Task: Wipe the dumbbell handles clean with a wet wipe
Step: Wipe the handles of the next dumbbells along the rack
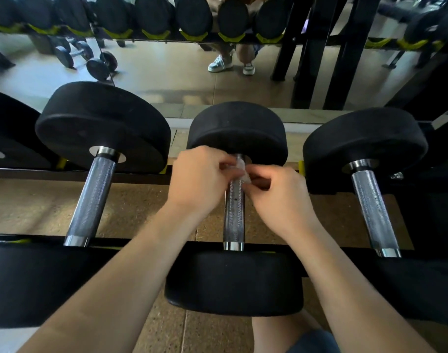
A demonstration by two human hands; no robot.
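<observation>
at the far left edge a black dumbbell head is cut off by the frame. just right of it lies the left dumbbell handle, bare knurled steel, running from its far round head to the near one across the gap between the two rails of the rack. the cork-coloured floor shows under it. the left hand comes next, reaching in from the near side, its fingers curled and their tips pinching the wet wipe from the left. the wipe is a small, pale, crumpled piece that sits on the far end of the middle dumbbell handle, close against the far black head. the near stretch of that handle is uncovered and shows a few dark specks. the right hand meets the wipe from the right, thumb and curled fingers closed on it, so both hands hold the same piece over the bar; the fingertips are blurred and exactly how the wipe wraps the steel cannot be told. further right the right dumbbell handle lies untouched on the rack, well apart from the hands. behind the row a mirror reflects more dumbbells and a pair of white shoes.
</observation>
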